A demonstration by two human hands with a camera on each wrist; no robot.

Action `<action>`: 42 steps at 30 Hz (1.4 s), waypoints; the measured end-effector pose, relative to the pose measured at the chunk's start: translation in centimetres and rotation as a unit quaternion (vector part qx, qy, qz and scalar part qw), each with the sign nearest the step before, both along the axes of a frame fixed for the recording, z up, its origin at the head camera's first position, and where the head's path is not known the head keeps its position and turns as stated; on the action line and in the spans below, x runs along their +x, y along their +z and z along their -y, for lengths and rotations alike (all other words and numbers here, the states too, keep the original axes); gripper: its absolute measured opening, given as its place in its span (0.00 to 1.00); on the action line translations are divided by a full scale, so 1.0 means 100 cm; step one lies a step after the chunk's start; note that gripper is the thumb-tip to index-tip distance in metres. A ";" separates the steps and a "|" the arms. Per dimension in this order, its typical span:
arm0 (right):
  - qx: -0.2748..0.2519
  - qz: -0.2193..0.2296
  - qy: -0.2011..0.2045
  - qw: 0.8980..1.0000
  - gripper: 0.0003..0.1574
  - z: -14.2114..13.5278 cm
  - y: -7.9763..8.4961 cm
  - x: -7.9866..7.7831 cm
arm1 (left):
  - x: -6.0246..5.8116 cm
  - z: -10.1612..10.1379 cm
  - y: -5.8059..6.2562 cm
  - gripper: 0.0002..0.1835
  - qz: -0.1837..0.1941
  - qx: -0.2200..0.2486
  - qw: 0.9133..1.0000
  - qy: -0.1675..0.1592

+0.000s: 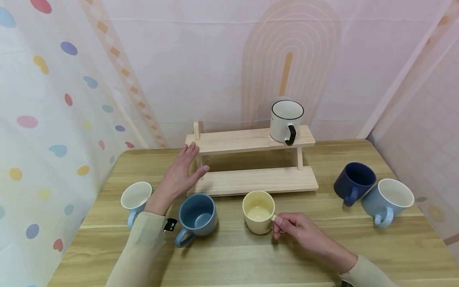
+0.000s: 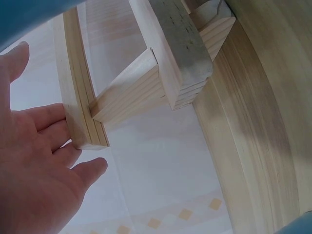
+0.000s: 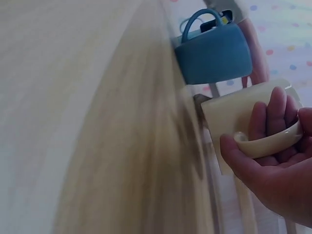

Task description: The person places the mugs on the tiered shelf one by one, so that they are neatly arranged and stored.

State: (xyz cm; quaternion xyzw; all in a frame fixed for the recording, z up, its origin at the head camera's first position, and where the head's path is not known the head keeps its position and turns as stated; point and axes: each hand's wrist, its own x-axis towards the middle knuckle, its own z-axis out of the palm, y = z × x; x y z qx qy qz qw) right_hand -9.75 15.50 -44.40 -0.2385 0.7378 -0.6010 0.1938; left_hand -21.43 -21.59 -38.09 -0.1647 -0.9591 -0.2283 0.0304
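Observation:
My right hand grips the handle of a pale yellow mug, fingers through the loop in the right wrist view. The mug is upright, in front of the lower board of a two-tier wooden shelf. My left hand has its fingers spread at the left end of the upper board; in the left wrist view the fingertips overlap that board's end. Just in front of the left forearm's right side stands a blue mug, its handle toward the front left.
A white enamel mug with a black handle stands at the upper board's right end. On the table's right are a navy mug and a light blue mug, side by side. A white-and-blue mug is left of the left wrist.

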 end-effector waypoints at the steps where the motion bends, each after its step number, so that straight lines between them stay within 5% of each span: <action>1: -0.002 -0.005 -0.003 1.000 0.22 0.001 0.001 0.000 | 0.000 0.000 0.000 0.46 0.000 0.001 1.000 0.000; 22: -0.110 -0.030 -0.100 0.988 0.24 0.030 0.050 0.002 | 0.001 0.002 -0.001 0.46 -0.004 0.002 1.000 0.003; 42: -0.225 -0.038 -0.168 0.959 0.21 0.047 0.098 -0.041 | 0.000 -0.003 -0.005 0.47 -0.007 0.003 1.000 0.004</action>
